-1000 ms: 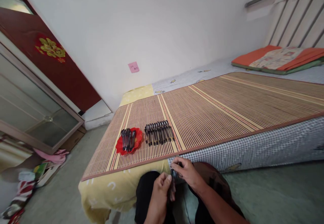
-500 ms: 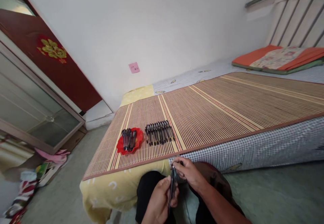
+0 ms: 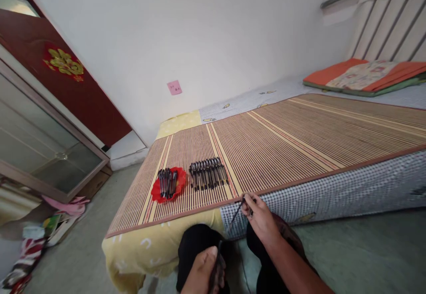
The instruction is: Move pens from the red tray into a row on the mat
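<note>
My left hand (image 3: 201, 269) is closed around a dark pen barrel (image 3: 218, 255) above my knees. My right hand (image 3: 261, 216), by the bed's front edge, pinches a thin dark pen refill (image 3: 235, 216) that slants down to the left, apart from the barrel. A small black piece, perhaps a cap, also shows at the right fingers. On the mat, a row of several capped pens (image 3: 207, 174) lies side by side. To its left, a red scalloped plate (image 3: 182, 179) holds several more pens (image 3: 167, 183).
A striped bamboo mat (image 3: 282, 143) covers the bed, with yellow cloth (image 3: 133, 258) hanging at the near left corner. Folded orange bedding (image 3: 346, 70) lies at the far right. Clothes and a pink item (image 3: 65, 205) are on the floor at left, near a glass-panelled cabinet (image 3: 49, 143).
My hands have moved apart. The right hand went up and away, drawing the thin refill out of the pen, while the left moved slightly down with the barrel.
</note>
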